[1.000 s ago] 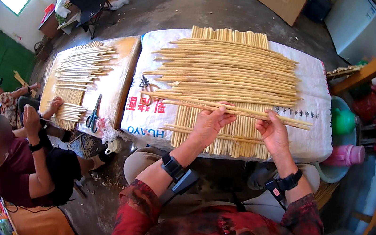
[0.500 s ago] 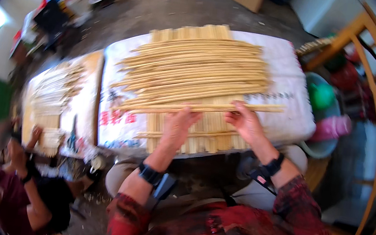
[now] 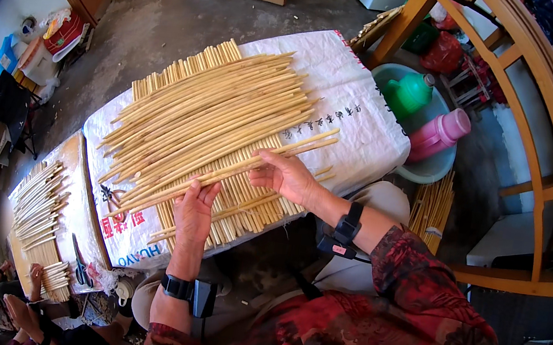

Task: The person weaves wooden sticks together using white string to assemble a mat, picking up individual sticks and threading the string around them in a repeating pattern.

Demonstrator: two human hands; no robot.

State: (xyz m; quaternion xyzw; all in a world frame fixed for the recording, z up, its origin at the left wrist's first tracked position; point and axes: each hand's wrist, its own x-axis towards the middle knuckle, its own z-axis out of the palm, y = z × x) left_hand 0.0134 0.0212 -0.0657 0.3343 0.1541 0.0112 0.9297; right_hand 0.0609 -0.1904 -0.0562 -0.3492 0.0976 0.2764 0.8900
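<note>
Slender sticks over a white-covered surface
Left hand and right hand grip them near mid-length.

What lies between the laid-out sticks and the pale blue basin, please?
In the head view, white sheeting with dark markings lies between the sticks and the basin.

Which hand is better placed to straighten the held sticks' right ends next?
Probably the right hand: it pinches the held sticks nearer those ends, while the left hand grips closer to the opposite ends.
</note>
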